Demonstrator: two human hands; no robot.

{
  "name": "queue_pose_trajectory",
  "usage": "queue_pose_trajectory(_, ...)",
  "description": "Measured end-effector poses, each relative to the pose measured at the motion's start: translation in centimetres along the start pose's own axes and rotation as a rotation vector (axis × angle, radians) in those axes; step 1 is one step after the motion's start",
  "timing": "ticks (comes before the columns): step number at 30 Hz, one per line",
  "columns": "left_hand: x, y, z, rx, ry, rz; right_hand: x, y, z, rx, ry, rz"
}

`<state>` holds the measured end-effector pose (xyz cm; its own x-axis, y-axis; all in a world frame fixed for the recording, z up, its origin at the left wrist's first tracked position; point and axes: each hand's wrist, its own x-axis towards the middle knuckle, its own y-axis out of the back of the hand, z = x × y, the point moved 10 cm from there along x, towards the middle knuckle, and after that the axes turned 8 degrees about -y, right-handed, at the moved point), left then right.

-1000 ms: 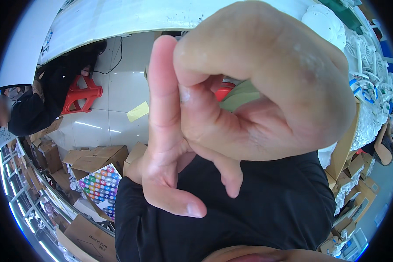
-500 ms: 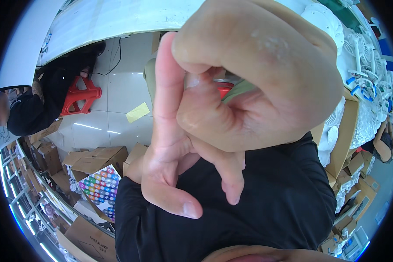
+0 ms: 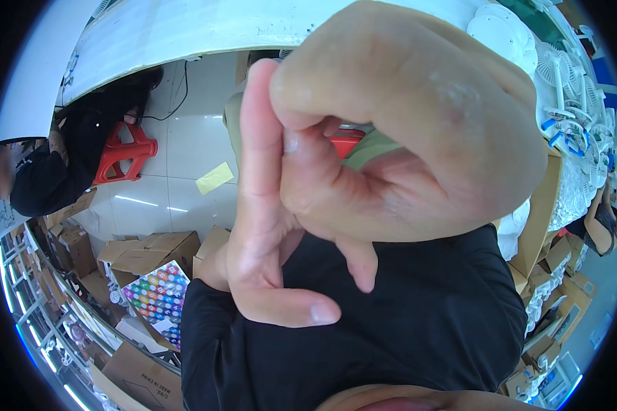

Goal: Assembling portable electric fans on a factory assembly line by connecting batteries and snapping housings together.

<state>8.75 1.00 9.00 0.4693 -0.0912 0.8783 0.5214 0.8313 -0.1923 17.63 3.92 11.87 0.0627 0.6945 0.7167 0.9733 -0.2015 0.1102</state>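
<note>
Both hands are raised close in front of my chest. My left hand [image 3: 260,233] has its index finger stretched upward and its thumb pointing to the right, with another fingertip showing below my right hand. My right hand [image 3: 418,130] is large in view, its fingers curled round toward the thumb. Its index fingertip and thumb tip press against the side of my left index finger. Through the loop of the right hand nothing held can be seen. Part of the left palm and its other fingers are hidden behind the right hand.
Ahead is a white table [image 3: 185,34], with white fan parts [image 3: 562,75] at the right. A red stool [image 3: 125,154] and a seated person [image 3: 41,178] are at the left. Cardboard boxes [image 3: 154,250] stand at lower left, and an open carton [image 3: 538,219] at right.
The left thumb has moved a little up and to the right, and the lower left fingers have drawn in. The right hand has shifted slightly to the right, still touching the left index finger.
</note>
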Motion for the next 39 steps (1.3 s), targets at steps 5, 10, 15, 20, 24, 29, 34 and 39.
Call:
queue_pose_trajectory(5, 0.0, 1.2, -1.3, -0.076, -0.042, 0.107, 0.2, -1.1, 0.1, 0.003, 0.000, -0.005)
queue_pose_trajectory(10, -0.2, 0.8, -1.5, -0.163, -0.082, 0.205, 0.2, -1.1, -0.1, -0.005, 0.001, -0.003)
queue_pose_trajectory(15, -1.6, 0.4, 0.9, -0.242, -0.123, 0.299, 0.1, -0.5, -0.3, -0.011, 0.009, -0.006)
queue_pose_trajectory(20, -1.6, 0.3, 0.3, -0.320, -0.160, 0.387, 0.4, -0.7, -0.9, -0.018, 0.024, -0.008)
queue_pose_trajectory(24, -2.0, 0.4, 1.3, -0.370, -0.186, 0.448, 1.3, -1.5, -1.2, -0.021, 0.051, -0.011)
queue_pose_trajectory(29, -1.9, 0.7, 1.7, -0.575, -0.276, 0.582, -0.8, 0.2, 2.7, -0.069, -0.397, -0.029)
queue_pose_trajectory(34, -1.5, 0.2, 1.7, -0.582, -0.271, 0.528, -0.2, -1.4, -0.8, 0.020, -0.101, -0.056)
queue_pose_trajectory(39, -1.3, 0.6, 1.7, -0.549, -0.254, 0.555, -1.0, -2.7, 0.6, -0.046, -0.145, -0.147)
